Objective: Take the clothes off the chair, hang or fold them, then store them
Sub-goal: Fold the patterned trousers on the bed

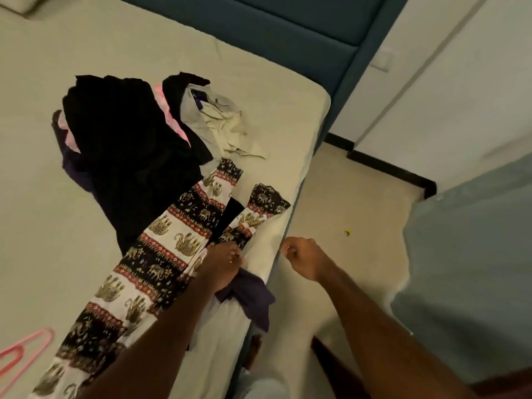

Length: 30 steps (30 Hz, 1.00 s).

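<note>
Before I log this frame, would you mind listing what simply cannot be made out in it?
All in the head view:
- Pink plastic hanger: cut off by the left edge.
- Elephant-print patterned trousers: waistband end runs off the bottom edge.
- Black clothes pile: how many garments, too dark to separate.
- Left hand: its grip is hidden by its own back.
- Small yellow speck on the floor: too small to identify.
- The chair: out of frame.

The bed (43,197) lies before me, its headboard (302,33) at the far end. A heap of clothes (129,139) sits on it, with the patterned trousers (161,254) stretched from the heap toward me. A hanger (26,351) lies left of them. My left hand (223,267) rests on the trousers; my right hand (302,257) hangs over the floor (345,197) beside the bed's right edge.
</note>
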Available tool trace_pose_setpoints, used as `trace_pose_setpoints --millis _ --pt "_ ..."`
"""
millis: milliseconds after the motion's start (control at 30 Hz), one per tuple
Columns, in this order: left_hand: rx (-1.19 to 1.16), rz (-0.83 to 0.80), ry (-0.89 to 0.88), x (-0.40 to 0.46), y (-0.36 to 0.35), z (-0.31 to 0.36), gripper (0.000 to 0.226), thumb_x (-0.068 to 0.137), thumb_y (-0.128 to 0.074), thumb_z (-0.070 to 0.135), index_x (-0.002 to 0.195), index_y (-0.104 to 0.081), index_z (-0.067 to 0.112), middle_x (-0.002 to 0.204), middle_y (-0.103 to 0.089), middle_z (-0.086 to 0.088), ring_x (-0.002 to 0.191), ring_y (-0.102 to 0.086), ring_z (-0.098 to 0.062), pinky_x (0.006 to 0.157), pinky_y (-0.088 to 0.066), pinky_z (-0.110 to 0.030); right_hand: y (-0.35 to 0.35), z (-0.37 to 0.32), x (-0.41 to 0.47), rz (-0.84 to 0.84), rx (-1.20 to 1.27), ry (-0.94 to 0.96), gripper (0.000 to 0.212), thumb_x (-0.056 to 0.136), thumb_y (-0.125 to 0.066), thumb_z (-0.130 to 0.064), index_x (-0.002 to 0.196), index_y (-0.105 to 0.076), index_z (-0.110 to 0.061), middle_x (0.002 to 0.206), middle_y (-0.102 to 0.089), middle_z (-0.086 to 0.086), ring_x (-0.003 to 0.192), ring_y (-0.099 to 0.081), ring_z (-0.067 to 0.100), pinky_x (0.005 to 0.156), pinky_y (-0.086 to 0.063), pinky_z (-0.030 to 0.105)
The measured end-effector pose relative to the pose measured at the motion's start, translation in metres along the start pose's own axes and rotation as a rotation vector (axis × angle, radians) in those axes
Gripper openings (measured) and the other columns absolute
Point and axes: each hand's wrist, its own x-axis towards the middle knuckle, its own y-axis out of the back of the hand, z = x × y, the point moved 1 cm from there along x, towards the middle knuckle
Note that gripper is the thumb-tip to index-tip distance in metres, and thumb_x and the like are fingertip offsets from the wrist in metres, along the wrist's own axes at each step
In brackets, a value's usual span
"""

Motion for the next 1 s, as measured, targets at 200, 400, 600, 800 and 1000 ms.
trace_pose_setpoints --millis 200,400,600,800,1000 --pt "-0.086 0.034 0.09 0.021 0.004 0.004 0.029 0.093 -0.069 0.015 0.121 -0.065 0.01 0.119 -0.062 -0.007 0.104 -0.057 -0.017 0.085 -0.042 -0.028 0.035 0.013 0.061 0.04 -0.091 0.067 0.03 0.101 -0.045 -0.018 0.112 -0.072 -0.025 0.122 -0.072 0.002 0.11 -0.066 0.024 0.097 -0.054 0.041" --pt "-0.025 0.139 0.17 0.063 0.003 -0.009 0.044 0.085 -0.076 0.015 0.127 -0.062 0.016 0.131 -0.059 -0.008 0.122 -0.054 -0.028 0.1 -0.048 -0.053 0.066 0.012 0.152 0.021 -0.292 0.173 0.043 0.09 -0.052 -0.005 0.124 -0.068 -0.027 0.13 -0.065 0.003 0.117 -0.061 0.028 0.097 -0.05 0.039" --pt "0.06 0.125 0.328 0.092 -0.017 -0.014 0.057 0.084 -0.077 0.021 0.137 -0.054 0.022 0.14 -0.054 -0.007 0.13 -0.044 -0.029 0.108 -0.041 -0.053 0.055 0.021 0.231 -0.083 -0.559 0.325 0.038 0.086 -0.066 -0.023 0.124 -0.063 -0.024 0.136 -0.05 0.005 0.123 -0.05 0.029 0.099 -0.043 0.048" --pt "0.133 0.087 0.349 0.103 -0.029 -0.008 0.078 0.079 -0.074 0.059 0.145 -0.043 0.031 0.146 -0.05 -0.002 0.136 -0.04 -0.025 0.112 -0.03 -0.048 0.086 0.027 0.245 -0.072 0.208 0.554 0.023 0.072 -0.079 0.005 0.085 -0.076 -0.014 0.126 -0.063 0.006 0.122 -0.058 0.015 0.103 -0.045 0.027" --pt "0.129 0.075 0.329 0.115 -0.037 -0.005 0.051 0.092 -0.053 0.063 0.126 -0.062 0.027 0.124 -0.064 0.003 0.12 -0.053 -0.02 0.105 -0.032 -0.047 0.088 0.082 0.235 -0.264 -0.145 0.71 0.019 0.065 -0.074 -0.025 0.081 -0.076 -0.035 0.123 -0.066 -0.014 0.113 -0.063 0.015 0.091 -0.054 0.047"
